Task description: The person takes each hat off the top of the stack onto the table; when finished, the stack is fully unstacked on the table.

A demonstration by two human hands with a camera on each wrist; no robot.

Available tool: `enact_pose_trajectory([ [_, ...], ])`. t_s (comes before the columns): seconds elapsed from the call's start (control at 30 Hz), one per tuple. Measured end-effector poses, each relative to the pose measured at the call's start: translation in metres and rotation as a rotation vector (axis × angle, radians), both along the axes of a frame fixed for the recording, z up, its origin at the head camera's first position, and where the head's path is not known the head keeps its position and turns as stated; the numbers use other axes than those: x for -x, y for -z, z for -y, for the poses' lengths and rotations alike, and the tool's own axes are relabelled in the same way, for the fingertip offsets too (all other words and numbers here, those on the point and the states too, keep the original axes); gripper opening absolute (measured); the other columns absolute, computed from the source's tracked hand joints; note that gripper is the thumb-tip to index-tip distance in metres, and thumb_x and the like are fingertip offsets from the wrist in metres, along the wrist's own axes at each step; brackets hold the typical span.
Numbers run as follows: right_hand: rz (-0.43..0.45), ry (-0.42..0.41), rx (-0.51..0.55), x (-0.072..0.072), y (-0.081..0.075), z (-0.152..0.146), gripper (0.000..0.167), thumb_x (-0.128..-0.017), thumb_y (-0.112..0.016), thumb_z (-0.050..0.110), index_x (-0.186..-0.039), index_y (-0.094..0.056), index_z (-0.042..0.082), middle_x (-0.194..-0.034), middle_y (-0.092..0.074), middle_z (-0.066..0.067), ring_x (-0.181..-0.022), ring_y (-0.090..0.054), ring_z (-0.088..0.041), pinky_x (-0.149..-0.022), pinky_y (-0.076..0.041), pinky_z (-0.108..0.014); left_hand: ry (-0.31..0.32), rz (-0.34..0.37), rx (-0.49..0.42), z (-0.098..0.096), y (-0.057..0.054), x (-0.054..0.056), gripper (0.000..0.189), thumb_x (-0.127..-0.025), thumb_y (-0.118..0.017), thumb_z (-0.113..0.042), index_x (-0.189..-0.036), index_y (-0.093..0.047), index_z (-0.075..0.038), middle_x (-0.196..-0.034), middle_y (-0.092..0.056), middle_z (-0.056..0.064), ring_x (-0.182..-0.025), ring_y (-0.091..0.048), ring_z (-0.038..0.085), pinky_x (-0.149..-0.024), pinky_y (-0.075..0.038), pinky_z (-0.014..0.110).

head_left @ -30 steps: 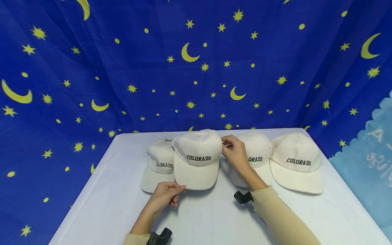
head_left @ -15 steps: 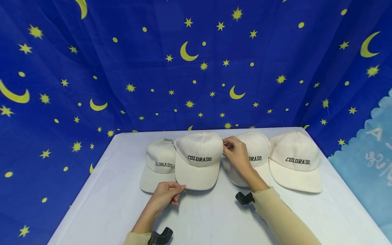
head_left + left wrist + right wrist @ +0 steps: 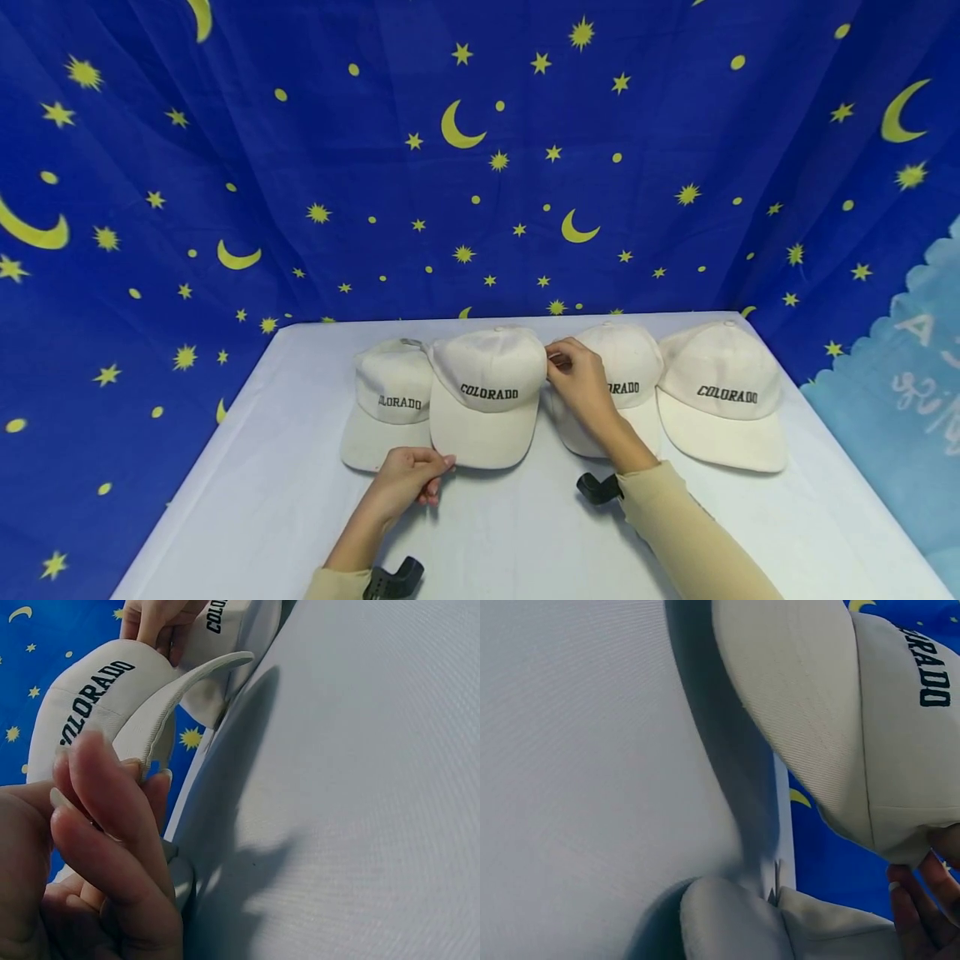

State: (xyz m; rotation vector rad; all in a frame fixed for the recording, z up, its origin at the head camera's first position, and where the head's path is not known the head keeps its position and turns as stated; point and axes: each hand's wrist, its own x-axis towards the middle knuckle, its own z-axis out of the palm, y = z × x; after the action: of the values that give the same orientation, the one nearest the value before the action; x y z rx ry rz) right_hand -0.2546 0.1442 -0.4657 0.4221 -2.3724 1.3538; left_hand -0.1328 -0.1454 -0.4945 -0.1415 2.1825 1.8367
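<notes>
Held between both hands is a cream baseball cap [image 3: 491, 367] with COLORADO in dark letters on its front. My left hand [image 3: 408, 483] pinches the left front edge of its brim between thumb and fingers. On the other side, my right hand [image 3: 581, 379] pinches the crown's lower edge; the right wrist view shows the thumb and fingertips [image 3: 911, 904] at that edge. In the left wrist view the brim [image 3: 180, 694] stands above the table and casts a shadow. A matching cap [image 3: 393, 383] lies partly behind it on the left.
Right of the held cap lie two more such caps: one cap [image 3: 630, 358] partly covered by my right hand, and another cap [image 3: 723, 375] at the far right. They rest on a white-covered table [image 3: 510, 550]. A blue curtain [image 3: 337, 150] with moons and stars hangs behind.
The held cap has come down slightly and shifted a little to the right. Both hands keep their hold, and the other caps stay where they were.
</notes>
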Motion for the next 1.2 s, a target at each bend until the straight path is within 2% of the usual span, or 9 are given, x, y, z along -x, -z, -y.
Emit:
enact_pose_trajectory([
  [0.23,0.003,0.008,-0.030,-0.006,-0.002,-0.006,0.011,-0.092,-0.074,0.004,-0.102,-0.075,0.003,-0.103,-0.072,-0.007,-0.091,-0.072,-0.024,-0.081,-0.059,-0.037,0.023,0.001,0.006,-0.003,0.001,0.000,0.031,-0.095,-0.075,-0.024,-0.091,-0.072,0.007,-0.053,-0.053,-0.001,-0.044,-0.054,0.008,-0.045,-0.043,0.021],
  [0.57,-0.003,0.022,-0.018,-0.009,-0.006,-0.010,0.011,-0.091,-0.074,0.005,-0.102,-0.074,0.003,-0.101,-0.072,-0.006,-0.090,-0.072,-0.023,-0.080,-0.059,-0.036,0.100,0.010,-0.003,-0.006,0.006,0.003,0.032,-0.097,-0.071,-0.025,-0.099,-0.073,0.007,-0.054,-0.054,-0.003,-0.045,-0.055,0.007,-0.044,-0.041,0.019],
  [0.87,-0.065,0.098,-0.100,-0.016,-0.015,-0.012,0.008,-0.090,-0.073,0.009,-0.097,-0.076,0.008,-0.096,-0.071,0.000,-0.083,-0.070,-0.018,-0.076,-0.058,-0.036,0.141,0.033,-0.047,-0.008,0.007,0.002,0.034,-0.099,-0.069,-0.026,-0.104,-0.073,0.008,-0.055,-0.054,-0.004,-0.045,-0.055,0.005,-0.043,-0.040,0.017],
  [1.0,-0.031,0.097,-0.111,-0.017,-0.015,-0.012,0.008,-0.090,-0.073,0.008,-0.097,-0.076,0.007,-0.096,-0.071,-0.002,-0.084,-0.069,-0.018,-0.077,-0.058,-0.036,0.145,0.037,-0.045,-0.009,0.006,0.001,0.035,-0.099,-0.069,-0.027,-0.104,-0.072,0.007,-0.055,-0.055,-0.004,-0.046,-0.055,0.005,-0.043,-0.040,0.017],
  [1.2,0.022,0.079,-0.123,-0.011,-0.010,-0.008,0.010,-0.092,-0.073,0.009,-0.100,-0.075,0.005,-0.099,-0.071,-0.005,-0.087,-0.071,-0.021,-0.079,-0.058,-0.038,0.139,0.016,-0.030,-0.011,0.010,0.001,0.035,-0.100,-0.067,-0.025,-0.104,-0.071,0.009,-0.055,-0.056,-0.003,-0.046,-0.057,0.007,-0.043,-0.040,0.018],
])
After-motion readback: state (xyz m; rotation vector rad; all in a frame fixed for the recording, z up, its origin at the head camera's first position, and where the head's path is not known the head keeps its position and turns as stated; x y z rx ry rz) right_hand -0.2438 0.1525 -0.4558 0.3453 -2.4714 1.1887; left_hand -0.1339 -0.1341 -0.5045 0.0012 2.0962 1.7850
